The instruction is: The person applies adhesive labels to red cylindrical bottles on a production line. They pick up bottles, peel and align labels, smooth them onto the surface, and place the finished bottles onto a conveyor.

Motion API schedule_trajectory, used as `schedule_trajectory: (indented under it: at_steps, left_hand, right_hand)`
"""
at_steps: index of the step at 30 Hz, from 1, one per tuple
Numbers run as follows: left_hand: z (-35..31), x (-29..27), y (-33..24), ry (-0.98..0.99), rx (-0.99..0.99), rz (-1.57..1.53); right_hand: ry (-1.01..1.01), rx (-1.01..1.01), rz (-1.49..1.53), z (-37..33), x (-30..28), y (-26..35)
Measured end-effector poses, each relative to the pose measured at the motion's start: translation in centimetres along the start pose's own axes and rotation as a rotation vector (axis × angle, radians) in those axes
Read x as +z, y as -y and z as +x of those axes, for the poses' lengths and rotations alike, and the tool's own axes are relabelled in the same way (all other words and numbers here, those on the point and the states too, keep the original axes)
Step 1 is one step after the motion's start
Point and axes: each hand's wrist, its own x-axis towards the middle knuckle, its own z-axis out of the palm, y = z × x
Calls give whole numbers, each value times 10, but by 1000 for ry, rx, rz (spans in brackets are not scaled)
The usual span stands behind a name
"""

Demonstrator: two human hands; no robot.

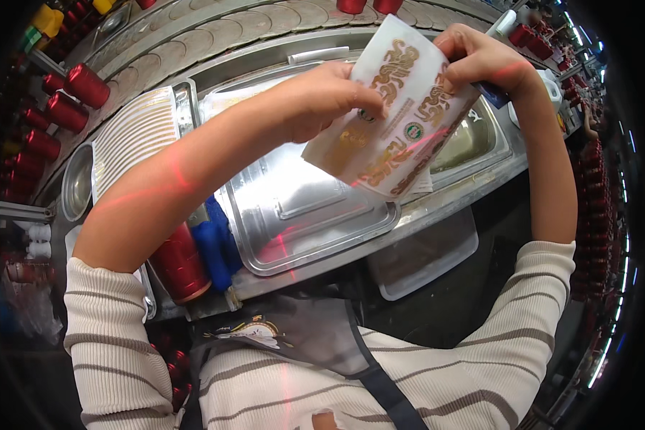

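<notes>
The sheet [405, 130] looks light, flexible and easily creased; its plain edges seem the safest hold. Left fingers [365, 97] and right fingers [456, 40] pinch it.

Striped cream sleeves [115, 351], dark apron [322, 335]
</notes>
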Motion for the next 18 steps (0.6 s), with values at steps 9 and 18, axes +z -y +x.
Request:
schedule_trajectory:
  at_steps: [9, 18]
  left_hand:
    - [-116, -19, 56, -346, -102, -279]
    - [-151, -32, 130, -888, -246, -499]
  right_hand:
    - [357, -7, -142, 121, 74, 26]
    - [-338, -9, -483, 149, 92, -56]
